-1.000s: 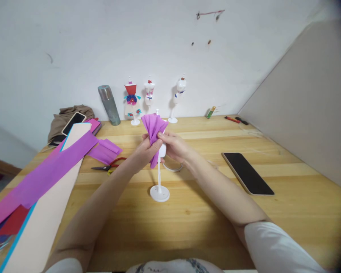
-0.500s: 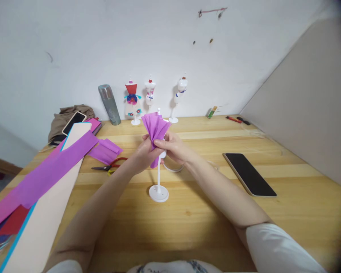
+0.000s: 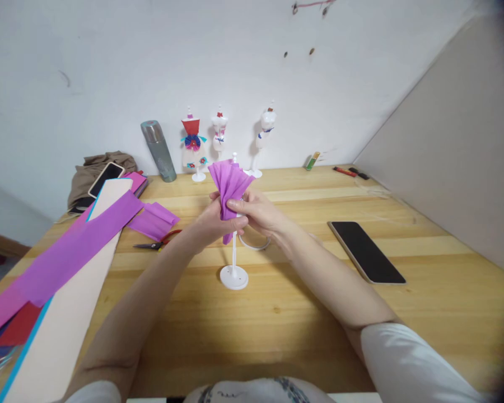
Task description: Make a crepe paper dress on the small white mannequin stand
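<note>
A pleated piece of purple crepe paper point(image 3: 231, 182) fans out at the top and is gathered at its middle, in front of a small white dress form point(image 3: 234, 277) standing on a round base. From the left, my left hand point(image 3: 212, 223) is closed around the gathered paper, its thumb pointing right. My right hand point(image 3: 257, 211) pinches the same gather from the right, its thumb lying on the front of the folds. The paper hides most of the form's torso. Scissors point(image 3: 151, 245) with red handles lie left of my left wrist, partly covered by it.
Long strips of purple point(image 3: 84, 246) and cream paper point(image 3: 84, 291) lie at the left, beside a smaller purple piece point(image 3: 154, 220). Behind stand a flask point(image 3: 159, 151) and several dress forms, one in a red top point(image 3: 191, 127). A dark phone-like slab point(image 3: 366, 252) lies right.
My left hand's thumb has stretched out to the right below the gather. The right thumb still presses the paper's front. The whole view has shifted slightly.
</note>
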{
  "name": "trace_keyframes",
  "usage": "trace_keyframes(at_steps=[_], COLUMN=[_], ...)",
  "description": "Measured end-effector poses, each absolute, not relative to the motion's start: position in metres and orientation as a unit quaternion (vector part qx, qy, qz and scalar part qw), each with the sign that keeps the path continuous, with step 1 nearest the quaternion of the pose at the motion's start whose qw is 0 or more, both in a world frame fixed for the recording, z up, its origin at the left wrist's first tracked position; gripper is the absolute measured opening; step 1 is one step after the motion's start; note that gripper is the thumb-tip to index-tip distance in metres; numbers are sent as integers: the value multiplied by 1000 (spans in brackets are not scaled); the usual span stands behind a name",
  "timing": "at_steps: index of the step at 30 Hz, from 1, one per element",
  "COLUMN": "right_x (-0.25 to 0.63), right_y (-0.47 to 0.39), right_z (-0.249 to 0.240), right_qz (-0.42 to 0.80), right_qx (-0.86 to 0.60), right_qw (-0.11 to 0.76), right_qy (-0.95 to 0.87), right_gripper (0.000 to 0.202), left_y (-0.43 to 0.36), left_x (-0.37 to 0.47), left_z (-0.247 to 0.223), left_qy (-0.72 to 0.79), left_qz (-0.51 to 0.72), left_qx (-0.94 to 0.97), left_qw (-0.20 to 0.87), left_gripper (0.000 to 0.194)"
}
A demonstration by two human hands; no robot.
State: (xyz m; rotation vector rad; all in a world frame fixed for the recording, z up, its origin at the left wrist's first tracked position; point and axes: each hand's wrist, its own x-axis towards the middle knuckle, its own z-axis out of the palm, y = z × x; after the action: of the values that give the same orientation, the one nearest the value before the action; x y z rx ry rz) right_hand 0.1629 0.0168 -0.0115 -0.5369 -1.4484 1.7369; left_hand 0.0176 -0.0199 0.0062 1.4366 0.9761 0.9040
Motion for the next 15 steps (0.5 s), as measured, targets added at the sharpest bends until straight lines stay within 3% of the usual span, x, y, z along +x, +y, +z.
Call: trace_keyframes(at_steps=[4, 7, 9, 15], right_x=[166, 165, 164, 162], right_y=[21, 22, 22, 21], right_z=[-11, -8, -6, -8], right_qz=[684, 680, 674, 679], right_qx=[-218, -204, -199, -189], right_qw=[399, 411, 437, 461], right_qy=[-571, -572, -562, -538], right_gripper=[52, 53, 54, 49], left_y=[-22, -20, -19, -29], left_x=[18, 18, 17, 16], left_z=[7, 5, 4, 9], left_qy=[390, 416, 447, 550], left_qz=[409, 425, 436, 369], left_qx=[553, 549, 588, 734], left_qw=[612, 587, 513, 153], left_gripper=[49, 46, 40, 35])
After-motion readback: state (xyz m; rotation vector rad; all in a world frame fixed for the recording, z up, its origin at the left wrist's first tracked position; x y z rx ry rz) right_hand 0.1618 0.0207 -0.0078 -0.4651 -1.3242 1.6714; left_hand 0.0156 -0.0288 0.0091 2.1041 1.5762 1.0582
